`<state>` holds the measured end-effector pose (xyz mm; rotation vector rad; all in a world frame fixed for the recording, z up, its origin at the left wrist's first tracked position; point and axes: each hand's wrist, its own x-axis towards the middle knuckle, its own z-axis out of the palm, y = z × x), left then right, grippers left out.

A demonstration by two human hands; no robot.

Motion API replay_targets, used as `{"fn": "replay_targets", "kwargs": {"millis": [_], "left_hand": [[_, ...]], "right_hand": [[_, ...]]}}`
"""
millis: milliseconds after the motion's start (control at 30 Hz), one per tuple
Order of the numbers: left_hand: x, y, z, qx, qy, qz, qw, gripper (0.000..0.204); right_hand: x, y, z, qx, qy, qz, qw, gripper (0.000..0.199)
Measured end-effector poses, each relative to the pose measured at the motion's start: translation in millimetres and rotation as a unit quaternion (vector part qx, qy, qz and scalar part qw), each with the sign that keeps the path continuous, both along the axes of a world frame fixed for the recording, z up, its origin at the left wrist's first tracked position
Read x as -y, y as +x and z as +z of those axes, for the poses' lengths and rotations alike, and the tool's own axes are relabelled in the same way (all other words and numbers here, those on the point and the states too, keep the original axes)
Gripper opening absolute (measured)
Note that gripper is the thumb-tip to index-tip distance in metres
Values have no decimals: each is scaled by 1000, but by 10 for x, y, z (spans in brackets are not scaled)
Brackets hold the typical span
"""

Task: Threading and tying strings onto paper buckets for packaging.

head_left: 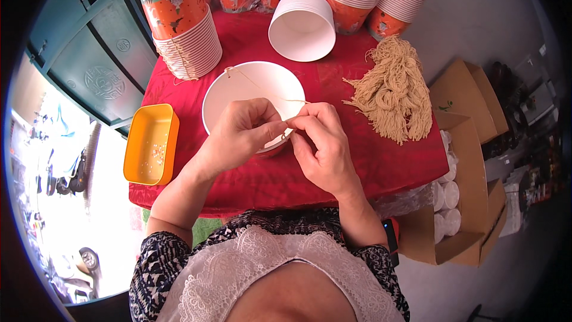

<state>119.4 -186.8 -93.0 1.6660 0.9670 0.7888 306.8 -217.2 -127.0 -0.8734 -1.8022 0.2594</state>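
Observation:
A white paper bucket (262,80) stands upright on the red-covered table in front of me, with its mouth facing up. A thin tan string (243,75) runs from its far rim into the bucket. My left hand (241,131) is at the near right part of the rim, thumb and forefinger pinched together. Right beside it, my right hand (322,143) also pinches, its fingertips meeting those of the left. Between the fingertips is string at the rim, with a loose strand sticking up behind the right fingers. The exact knot or loop is hidden by my fingers.
A hank of tan string (399,92) lies at right. A yellow tray (150,146) with small bits sits at left. Another bucket (302,27) lies tipped beyond; stacked buckets (187,42) stand far left, more line the back. A cardboard box (471,167) is right of the table.

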Motion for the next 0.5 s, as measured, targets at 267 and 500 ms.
{"fn": "replay_targets", "kwargs": {"millis": [267, 500], "left_hand": [[12, 24, 29, 38, -35, -9, 999, 13], [0, 35, -17, 61, 13, -4, 998, 13]], "right_hand": [[2, -74, -22, 19, 19, -24, 999, 23], [12, -117, -94, -110, -19, 0, 994, 13]]}}
